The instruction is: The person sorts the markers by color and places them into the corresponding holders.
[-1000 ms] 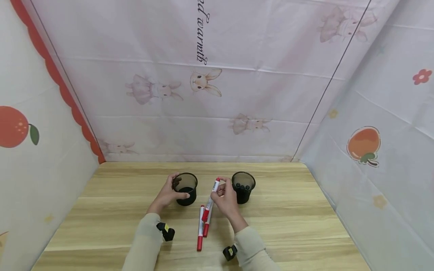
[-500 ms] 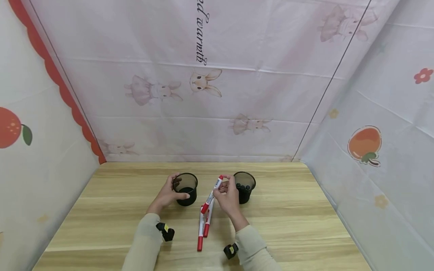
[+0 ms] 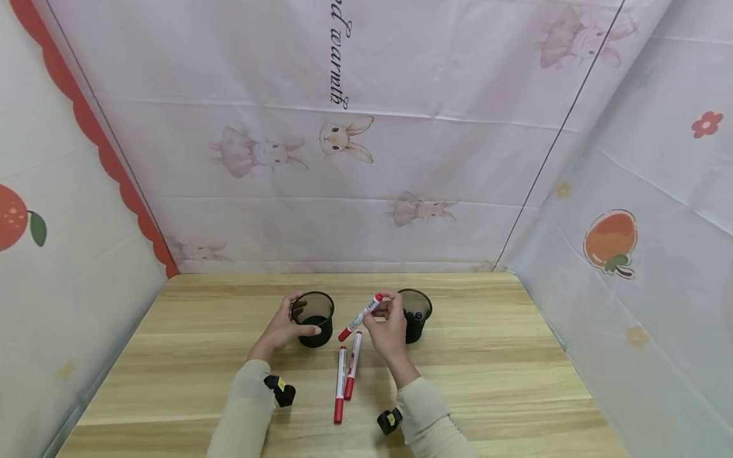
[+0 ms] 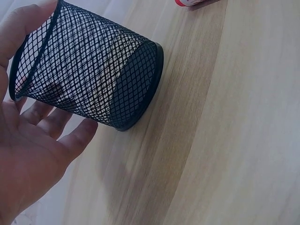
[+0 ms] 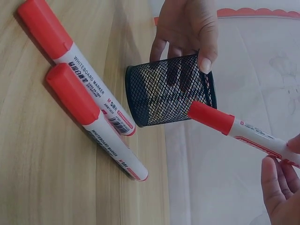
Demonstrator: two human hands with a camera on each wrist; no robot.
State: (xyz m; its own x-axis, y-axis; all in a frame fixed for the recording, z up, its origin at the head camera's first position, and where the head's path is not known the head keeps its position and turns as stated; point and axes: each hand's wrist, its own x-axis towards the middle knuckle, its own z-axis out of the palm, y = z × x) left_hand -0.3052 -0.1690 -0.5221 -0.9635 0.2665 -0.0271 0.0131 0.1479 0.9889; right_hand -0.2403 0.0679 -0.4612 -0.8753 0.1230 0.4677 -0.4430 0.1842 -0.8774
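Note:
My left hand [image 3: 284,326] grips a black mesh pen cup [image 4: 93,65] from its left side, thumb over the rim and fingers around the outside. No pen shows inside this cup. Between thumb and fingers, my right hand [image 3: 387,327] pinches a red-capped whiteboard marker [image 5: 248,133] above the table, tilted with its cap down toward the left cup. In the right wrist view the cap overlaps the cup's wall; the head view shows them apart. Two more red whiteboard markers [image 5: 77,61] lie side by side on the table between my forearms.
A second black mesh pen cup [image 3: 416,324] stands just behind my right hand, partly hidden by it, with several dark pens inside. The wooden table [image 3: 504,381] meets a printed cloth wall [image 3: 366,235] at the back, and cloth walls rise on both sides.
The marker in my right hand has lifted off the two lying ones and swung to a flatter slant, its cap nearer the left cup. My left hand and its cup stay put.

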